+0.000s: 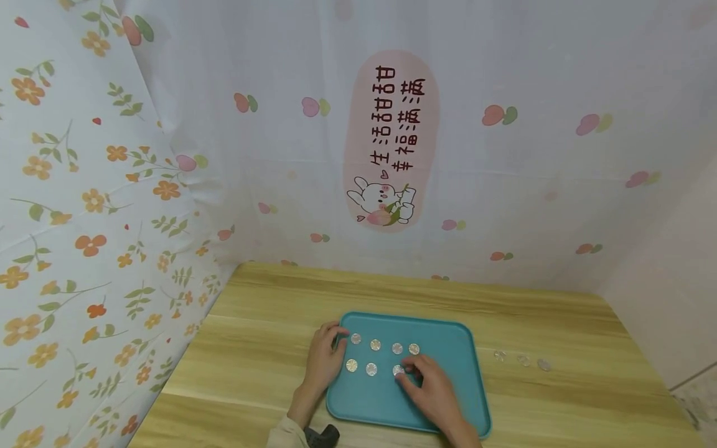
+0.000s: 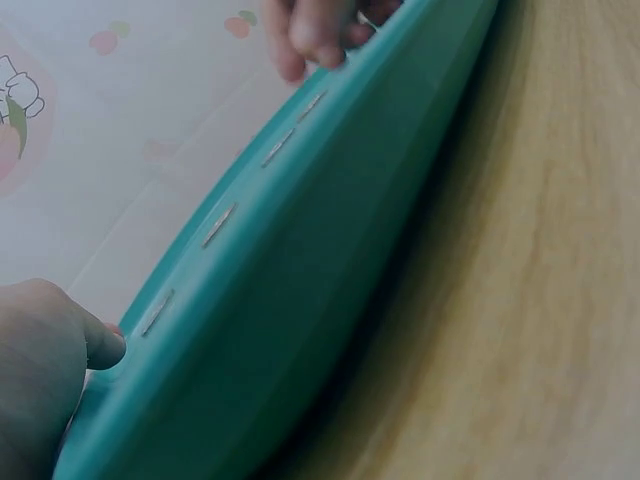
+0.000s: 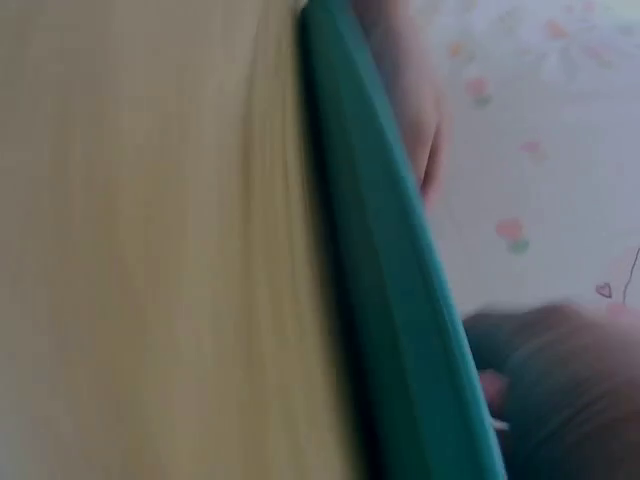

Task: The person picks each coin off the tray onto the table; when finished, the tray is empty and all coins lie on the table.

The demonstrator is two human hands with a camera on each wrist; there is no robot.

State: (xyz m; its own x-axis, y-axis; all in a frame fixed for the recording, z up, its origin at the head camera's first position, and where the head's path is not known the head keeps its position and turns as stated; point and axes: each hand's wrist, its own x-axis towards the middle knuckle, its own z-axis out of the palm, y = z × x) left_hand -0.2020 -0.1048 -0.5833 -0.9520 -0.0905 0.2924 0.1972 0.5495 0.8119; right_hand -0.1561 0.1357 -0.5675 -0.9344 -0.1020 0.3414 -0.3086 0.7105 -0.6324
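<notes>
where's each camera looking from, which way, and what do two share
Head: worn on the head, looking forward and down at the tray and coins; left hand and right hand show.
Left wrist: worn on that wrist, looks low along the tray's side; left hand near, right hand farther.
Right wrist: worn on that wrist, looks along the tray's side and table; right hand near, left hand farther.
Head and left wrist share the coins.

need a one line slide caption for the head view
Right hand at one of seven coins on a teal tray, left hand at its rim; three more lie on the table.
</notes>
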